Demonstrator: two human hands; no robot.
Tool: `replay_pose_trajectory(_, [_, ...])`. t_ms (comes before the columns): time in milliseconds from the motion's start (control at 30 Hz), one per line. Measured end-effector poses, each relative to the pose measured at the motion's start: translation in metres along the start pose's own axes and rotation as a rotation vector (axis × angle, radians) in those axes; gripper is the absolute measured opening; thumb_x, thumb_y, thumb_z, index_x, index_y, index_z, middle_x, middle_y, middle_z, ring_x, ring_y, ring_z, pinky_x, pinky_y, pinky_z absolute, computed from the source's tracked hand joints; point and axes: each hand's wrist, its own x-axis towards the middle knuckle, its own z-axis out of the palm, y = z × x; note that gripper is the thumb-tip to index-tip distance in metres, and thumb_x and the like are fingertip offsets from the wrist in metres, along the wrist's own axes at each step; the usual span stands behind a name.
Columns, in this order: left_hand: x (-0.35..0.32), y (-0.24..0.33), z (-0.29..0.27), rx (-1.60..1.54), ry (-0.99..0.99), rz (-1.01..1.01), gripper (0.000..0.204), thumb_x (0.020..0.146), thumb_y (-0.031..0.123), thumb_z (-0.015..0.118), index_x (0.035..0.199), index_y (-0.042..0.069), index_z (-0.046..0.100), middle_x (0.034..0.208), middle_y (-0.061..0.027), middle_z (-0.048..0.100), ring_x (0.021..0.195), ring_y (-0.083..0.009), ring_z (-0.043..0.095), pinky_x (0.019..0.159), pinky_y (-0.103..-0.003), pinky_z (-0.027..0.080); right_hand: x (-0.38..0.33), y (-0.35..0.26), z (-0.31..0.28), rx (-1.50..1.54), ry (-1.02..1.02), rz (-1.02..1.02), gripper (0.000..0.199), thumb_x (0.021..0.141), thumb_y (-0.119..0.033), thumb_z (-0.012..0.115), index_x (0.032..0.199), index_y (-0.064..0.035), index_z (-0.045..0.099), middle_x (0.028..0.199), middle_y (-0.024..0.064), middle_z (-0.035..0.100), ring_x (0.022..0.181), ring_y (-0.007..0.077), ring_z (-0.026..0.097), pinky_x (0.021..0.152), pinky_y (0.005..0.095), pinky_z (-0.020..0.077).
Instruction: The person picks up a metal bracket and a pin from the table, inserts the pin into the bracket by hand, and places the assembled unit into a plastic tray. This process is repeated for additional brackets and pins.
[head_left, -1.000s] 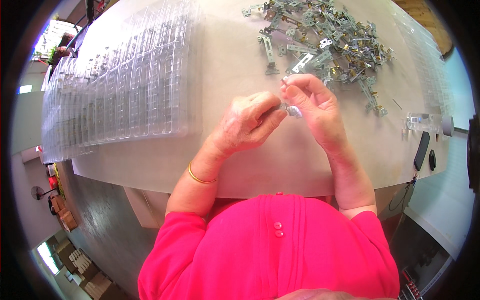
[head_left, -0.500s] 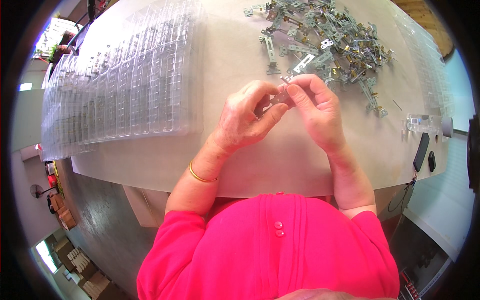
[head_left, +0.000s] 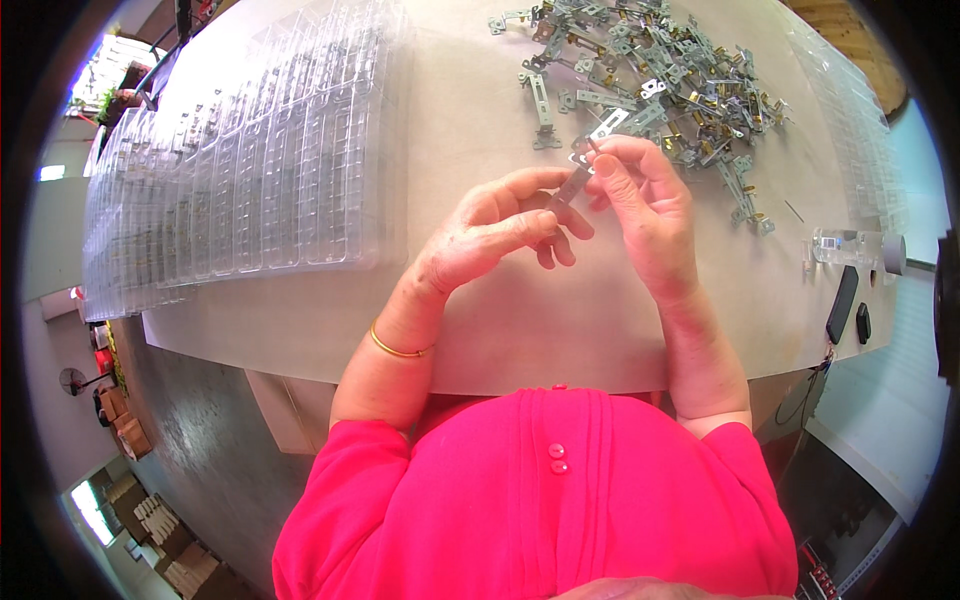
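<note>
A slim grey metal bracket (head_left: 573, 187) slants between my hands above the table. My left hand (head_left: 490, 225) has its lower end between thumb and index finger, while the other fingers hang loosely spread beneath. At the upper end my right hand (head_left: 650, 205) pinches with thumb and fingers; these partly cover that end, and a small thin part shows at the fingertips. Just beyond my hands lies a loose heap of similar metal brackets (head_left: 690, 85), some with brass-coloured pieces.
Stacked clear plastic trays (head_left: 290, 150) fill the table's left side. More clear trays (head_left: 850, 130) stand at the far right. A clear bottle (head_left: 848, 246) with a grey cap lies at right, near a black bar-shaped object (head_left: 842, 304) and a smaller black item (head_left: 864, 322).
The bracket has tilted more upright. My left fingers have loosened and spread, the hand shifting slightly down-left. My right hand has moved slightly right, staying on the upper end.
</note>
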Motion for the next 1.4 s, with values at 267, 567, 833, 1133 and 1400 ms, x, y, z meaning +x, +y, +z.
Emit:
replay_pose_trajectory(267, [0.006, -0.012, -0.004, -0.067, 0.094, 0.230, 0.050, 0.101, 0.014, 0.060, 0.145, -0.001, 0.043, 0.115, -0.0186, 0.067, 0.096, -0.0242, 0.069, 0.083, -0.036, 0.055, -0.009, -0.009, 0.009, -0.343, -0.010, -0.220, 0.002, 0.097, -0.004, 0.065, 0.098, -0.0045, 0.065, 0.080, -0.0008, 0.063, 0.067, 0.0050, 0.057, 0.061, 0.0232, 0.0481])
replay_pose_trajectory(567, [0.005, -0.013, -0.001, 0.097, 0.177, 0.241, 0.051, 0.099, 0.005, 0.063, 0.146, 0.001, 0.043, 0.109, -0.0096, 0.065, 0.096, -0.0169, 0.065, 0.087, -0.031, 0.053, -0.011, -0.010, 0.011, -0.553, -0.009, -0.295, 0.006, 0.090, -0.003, 0.069, 0.092, -0.0050, 0.064, 0.077, 0.0095, 0.065, 0.062, 0.0199, 0.064, 0.057, 0.0311, 0.0497])
replay_pose_trajectory(833, [0.008, -0.013, -0.001, 0.198, 0.213, 0.216, 0.050, 0.095, 0.000, 0.066, 0.142, 0.002, 0.048, 0.106, -0.0031, 0.062, 0.096, -0.0108, 0.061, 0.086, -0.027, 0.052, -0.007, -0.008, 0.007, -0.631, -0.075, -0.329, 0.007, 0.088, -0.001, 0.068, 0.092, -0.0049, 0.063, 0.078, 0.0135, 0.064, 0.063, 0.0287, 0.062, 0.058, 0.0349, 0.0496])
replay_pose_trajectory(1133, [0.010, -0.016, -0.001, 0.221, 0.192, 0.262, 0.048, 0.096, -0.005, 0.060, 0.141, 0.005, 0.050, 0.102, -0.0008, 0.057, 0.092, -0.0091, 0.058, 0.086, -0.026, 0.051, -0.004, -0.014, 0.005, -0.643, -0.150, -0.301, 0.003, 0.094, -0.002, 0.065, 0.096, -0.0041, 0.063, 0.076, 0.0101, 0.061, 0.065, 0.0195, 0.061, 0.060, 0.0317, 0.0481])
replay_pose_trajectory(1400, [0.005, -0.015, -0.001, 0.204, 0.091, 0.212, 0.046, 0.097, 0.002, 0.058, 0.142, 0.004, 0.048, 0.094, -0.0016, 0.054, 0.083, -0.0098, 0.054, 0.077, -0.027, 0.049, -0.004, 0.001, -0.006, -0.226, -0.037, -0.137, 0.010, 0.102, -0.007, 0.058, 0.111, -0.0057, 0.061, 0.125, 0.0075, 0.060, 0.093, 0.0098, 0.060, 0.076, 0.0237, 0.0503])
